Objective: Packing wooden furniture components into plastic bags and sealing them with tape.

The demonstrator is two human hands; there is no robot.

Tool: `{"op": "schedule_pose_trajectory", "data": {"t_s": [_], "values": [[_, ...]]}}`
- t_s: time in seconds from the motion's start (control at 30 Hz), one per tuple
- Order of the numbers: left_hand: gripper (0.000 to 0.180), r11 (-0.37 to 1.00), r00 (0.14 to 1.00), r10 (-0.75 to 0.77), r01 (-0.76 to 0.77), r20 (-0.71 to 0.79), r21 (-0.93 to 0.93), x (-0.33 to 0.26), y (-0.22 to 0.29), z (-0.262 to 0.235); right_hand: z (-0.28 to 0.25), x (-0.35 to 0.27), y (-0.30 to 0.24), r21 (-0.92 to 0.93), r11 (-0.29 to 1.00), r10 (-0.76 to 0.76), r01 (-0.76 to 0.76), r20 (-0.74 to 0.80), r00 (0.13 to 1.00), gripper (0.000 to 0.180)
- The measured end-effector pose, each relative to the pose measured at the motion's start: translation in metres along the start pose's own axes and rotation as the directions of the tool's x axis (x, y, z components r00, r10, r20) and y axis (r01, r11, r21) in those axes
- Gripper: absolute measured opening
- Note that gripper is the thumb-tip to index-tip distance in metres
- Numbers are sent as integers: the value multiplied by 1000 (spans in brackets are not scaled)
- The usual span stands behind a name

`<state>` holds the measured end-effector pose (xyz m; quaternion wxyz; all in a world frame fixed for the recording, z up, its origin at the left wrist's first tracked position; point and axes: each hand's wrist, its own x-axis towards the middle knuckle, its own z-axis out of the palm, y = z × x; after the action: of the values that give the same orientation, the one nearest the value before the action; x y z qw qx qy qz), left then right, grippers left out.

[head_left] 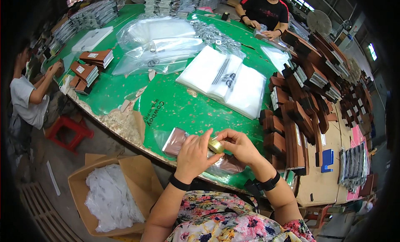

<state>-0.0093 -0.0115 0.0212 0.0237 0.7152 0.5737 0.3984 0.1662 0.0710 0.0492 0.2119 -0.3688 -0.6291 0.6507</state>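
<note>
A brown flat piece in a clear plastic bag [176, 143] lies near the table's front edge, with its other end showing to the right of my hands. My left hand [195, 155] rests across its middle, fingers stretched out and thumb apart, hiding that part. A roll of yellowish tape [215, 145] is in my right hand [241, 147], pinched between thumb and fingers just above the bagged piece. The left fingertips come close to the roll; whether they touch it I cannot tell.
Flat clear bags [225, 79] lie on the chipped green table [166, 100]. Brown pieces [293, 142] are stacked at right, more [85, 71] at left. A carton [141, 179] with plastic stands below. Two people work at the far right and left. A red stool [70, 131] stands left.
</note>
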Motion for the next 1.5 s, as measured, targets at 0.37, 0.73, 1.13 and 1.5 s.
{"op": "schedule_pose_trajectory", "data": {"t_s": [0.37,0.73,1.13,1.5], "values": [[77,1000,1000,1,-1,16,4,-1,-1,1,9,-18,-29,-374,918,-130,134,34,991,33],[84,999,999,-38,38,31,-2,2,-3,0,27,-19,-23,-569,773,-420,280,-129,898,28],[86,987,984,-157,155,89,28,-15,-13,12,-75,-210,-88,-561,770,-572,304,-394,719,35],[76,982,976,-189,186,110,39,-11,-18,12,-370,-399,59,-430,861,-412,-273,-903,121,26]]}}
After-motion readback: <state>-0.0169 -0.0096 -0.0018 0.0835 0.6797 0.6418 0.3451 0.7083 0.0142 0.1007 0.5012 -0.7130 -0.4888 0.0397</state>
